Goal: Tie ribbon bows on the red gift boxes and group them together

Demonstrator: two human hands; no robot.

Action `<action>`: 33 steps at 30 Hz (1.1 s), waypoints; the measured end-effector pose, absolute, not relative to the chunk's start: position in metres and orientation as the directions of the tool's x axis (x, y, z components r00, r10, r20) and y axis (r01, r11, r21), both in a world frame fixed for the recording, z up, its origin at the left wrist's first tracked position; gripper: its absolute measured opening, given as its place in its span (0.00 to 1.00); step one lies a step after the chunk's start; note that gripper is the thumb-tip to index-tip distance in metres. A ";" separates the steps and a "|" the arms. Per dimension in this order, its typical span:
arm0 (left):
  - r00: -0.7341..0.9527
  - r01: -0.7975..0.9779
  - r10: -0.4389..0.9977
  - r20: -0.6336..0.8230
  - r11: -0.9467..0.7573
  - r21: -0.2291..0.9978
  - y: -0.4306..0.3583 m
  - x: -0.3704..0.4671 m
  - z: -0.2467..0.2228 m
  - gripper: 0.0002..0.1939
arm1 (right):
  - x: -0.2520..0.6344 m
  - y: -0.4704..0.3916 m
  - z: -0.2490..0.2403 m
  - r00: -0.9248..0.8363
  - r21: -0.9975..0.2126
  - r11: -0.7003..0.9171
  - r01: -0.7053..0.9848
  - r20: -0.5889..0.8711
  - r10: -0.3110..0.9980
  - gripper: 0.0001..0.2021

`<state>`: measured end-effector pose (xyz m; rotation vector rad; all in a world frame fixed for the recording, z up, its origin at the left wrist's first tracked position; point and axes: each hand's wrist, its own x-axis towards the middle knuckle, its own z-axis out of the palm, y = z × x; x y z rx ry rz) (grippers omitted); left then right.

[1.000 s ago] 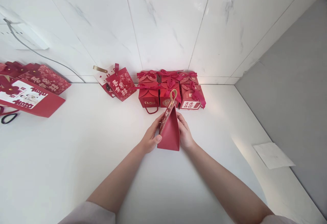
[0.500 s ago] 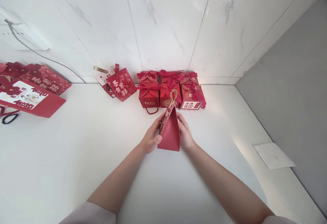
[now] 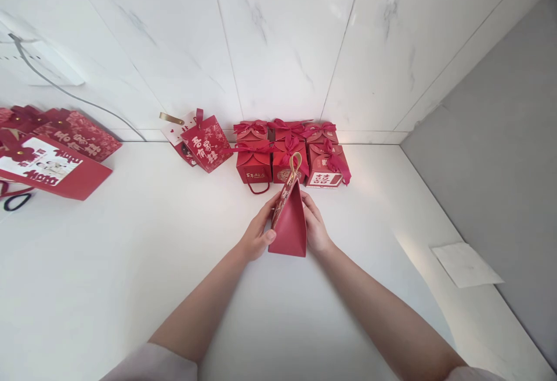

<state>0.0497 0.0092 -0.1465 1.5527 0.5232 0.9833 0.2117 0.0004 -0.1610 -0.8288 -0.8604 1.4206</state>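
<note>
Between my two hands stands a red paper gift box [image 3: 290, 230] with a triangular end facing me and a gold loop handle at its top. My left hand [image 3: 257, 233] presses against its printed left side, the thumb lying by the front edge. On the opposite side my right hand [image 3: 317, 224] grips the box, its fingertips partly hidden behind it. Just beyond it sit several red gift boxes tied with ribbon [image 3: 255, 163], in two rows against the wall.
Two flat-faced gift boxes [image 3: 206, 144] lean together left of the ribboned ones. More red gift boxes [image 3: 82, 181] crowd the far left, beneath a grey cable [image 3: 78, 92]. A white paper sheet [image 3: 467, 265] lies at the right edge of the white table [image 3: 130, 265].
</note>
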 end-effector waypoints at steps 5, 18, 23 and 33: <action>0.540 -0.200 0.787 0.299 -0.225 0.954 0.009 0.049 -0.146 0.44 | 0.211 0.001 -0.161 -0.033 -0.864 -0.007 -0.504 0.011 0.999 0.18; 0.549 -0.194 0.781 0.298 -0.227 0.954 0.009 0.050 -0.144 0.45 | 0.211 0.001 -0.163 -0.014 -0.867 0.008 -0.498 0.017 1.000 0.18; 0.545 -0.191 0.782 0.301 -0.234 0.953 0.009 0.050 -0.145 0.44 | 0.212 0.001 -0.164 -0.020 -0.880 0.002 -0.475 0.013 1.000 0.18; 0.549 -0.186 0.779 0.302 -0.239 0.953 0.009 0.050 -0.145 0.45 | 0.212 0.001 -0.162 -0.025 -0.870 0.002 -0.493 0.017 1.000 0.17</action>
